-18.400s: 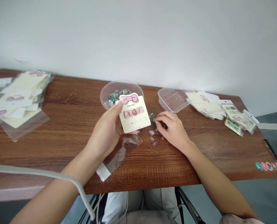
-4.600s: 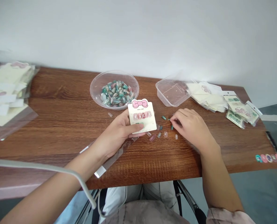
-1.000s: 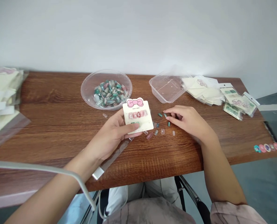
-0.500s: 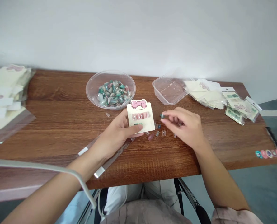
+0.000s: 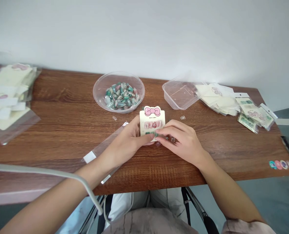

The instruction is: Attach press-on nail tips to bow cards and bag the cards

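Okay, the left hand [image 5: 128, 138] was holding the cream card [image 5: 152, 121] upright-ish on the bench [image 5: 61, 109], just in front of the body, with the thumb across the card's lower front. The card had a pink bow printed at the top, a row of pink nails [image 5: 154, 124] across the middle, and a row of green nails [image 5: 150, 133] below that. The right hand [image 5: 181, 139] came in from the other side, with its fingers [image 5: 162, 131] curled and touching the card's lower right corner, right by the green row. Can't tell if those fingers were pinching anything. A few loose nails [image 5: 170, 139] sat partly hidden under the right hand.

A clear round bowl [image 5: 119, 72] stood just behind the card, holding a heap of mixed green and pink nails [image 5: 121, 96]. A clear rectangular tub [image 5: 175, 103] stood to the right of it, well apart, and a single clear nail [image 5: 114, 118] lay on the bench below the bowl. An opened clear bag [image 5: 103, 146] lay flat under the left wrist. Bagged cards [image 5: 217, 100] were piled past the tub, with bagged green sets [image 5: 255, 113] beyond them, and another pile of bagged cards [image 5: 9, 97] sat at the far left.
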A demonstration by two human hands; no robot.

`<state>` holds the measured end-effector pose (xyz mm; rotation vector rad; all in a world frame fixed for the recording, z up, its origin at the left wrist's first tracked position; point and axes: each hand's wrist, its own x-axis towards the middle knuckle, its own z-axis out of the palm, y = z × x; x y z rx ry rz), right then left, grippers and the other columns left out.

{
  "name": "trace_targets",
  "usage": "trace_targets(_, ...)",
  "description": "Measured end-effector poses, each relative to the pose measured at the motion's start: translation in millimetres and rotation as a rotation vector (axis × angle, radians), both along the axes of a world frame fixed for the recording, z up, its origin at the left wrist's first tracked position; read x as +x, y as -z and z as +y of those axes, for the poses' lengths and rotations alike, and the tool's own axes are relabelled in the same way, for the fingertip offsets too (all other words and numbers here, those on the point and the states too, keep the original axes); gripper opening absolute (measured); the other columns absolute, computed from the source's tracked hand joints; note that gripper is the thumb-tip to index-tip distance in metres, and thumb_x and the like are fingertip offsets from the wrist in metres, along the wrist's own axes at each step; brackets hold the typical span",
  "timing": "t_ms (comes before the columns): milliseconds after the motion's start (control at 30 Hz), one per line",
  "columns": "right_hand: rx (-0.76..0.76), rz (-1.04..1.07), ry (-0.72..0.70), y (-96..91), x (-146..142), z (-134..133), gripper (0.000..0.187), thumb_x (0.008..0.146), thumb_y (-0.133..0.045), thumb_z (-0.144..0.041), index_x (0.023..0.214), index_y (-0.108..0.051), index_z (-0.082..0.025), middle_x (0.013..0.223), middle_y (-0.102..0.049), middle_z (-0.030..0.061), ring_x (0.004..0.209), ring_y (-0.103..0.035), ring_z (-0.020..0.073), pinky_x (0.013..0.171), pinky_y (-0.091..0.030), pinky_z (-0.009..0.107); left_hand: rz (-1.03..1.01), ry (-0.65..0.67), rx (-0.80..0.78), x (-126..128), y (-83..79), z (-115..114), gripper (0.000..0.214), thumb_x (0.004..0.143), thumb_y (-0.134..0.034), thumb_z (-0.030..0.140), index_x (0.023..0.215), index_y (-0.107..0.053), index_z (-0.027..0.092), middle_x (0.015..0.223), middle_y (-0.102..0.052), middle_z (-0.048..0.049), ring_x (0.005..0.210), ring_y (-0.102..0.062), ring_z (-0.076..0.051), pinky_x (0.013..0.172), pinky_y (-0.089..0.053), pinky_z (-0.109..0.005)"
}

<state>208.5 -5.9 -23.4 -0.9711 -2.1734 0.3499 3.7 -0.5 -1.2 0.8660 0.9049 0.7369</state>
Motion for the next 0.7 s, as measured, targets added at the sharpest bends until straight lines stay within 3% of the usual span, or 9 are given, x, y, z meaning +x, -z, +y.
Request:
trace_targets(233,-0.060,-0.061,-0.001,-0.9,-0.3,-0.1,0.012,0.101,-0.067,-0.026,0.097,-0.074,-0.017,0.084,-0.072,0.0041,0.070,-0.066,0.0146,0.062,-0.051,0.026,0.027,-0.001,0.024,0.7,-5.9,-0.1,0.058,0.077,-0.074,0.016,0.131,-0.055,0.016,0.126,-0.073,-0.0083,0.115,-0.066,-0.027,0.100,-0.047,-0.039)
trace_targets(433,-0.087,-0.116,0.018,0.4,-0.3,-0.8,0.015,0.101,-0.066,-0.027,0.096,-0.076,-0.018,0.083,-0.072,0.0020,0.064,-0.062,0.0118,0.060,-0.046,0.024,0.051,-0.012,0.020,2.3,-1.2,1.3,0.062,0.074,-0.075,0.015,0.132,-0.055,0.015,0.129,-0.072,-0.0088,0.121,-0.064,-0.028,0.103,-0.046,-0.038)
trace_targets(700,-0.086,-0.117,0.040,1.0,-4.3,-4.4,0.012,0.099,-0.070,-0.025,0.093,-0.077,-0.019,0.082,-0.073,0.0012,0.066,-0.065,0.0125,0.060,-0.045,0.024,0.094,-0.021,0.053,1.8,7.9,0.7,0.050,0.076,-0.083,0.023,0.122,-0.063,0.015,0.116,-0.077,-0.0067,0.102,-0.067,-0.022,0.090,-0.050,-0.033)
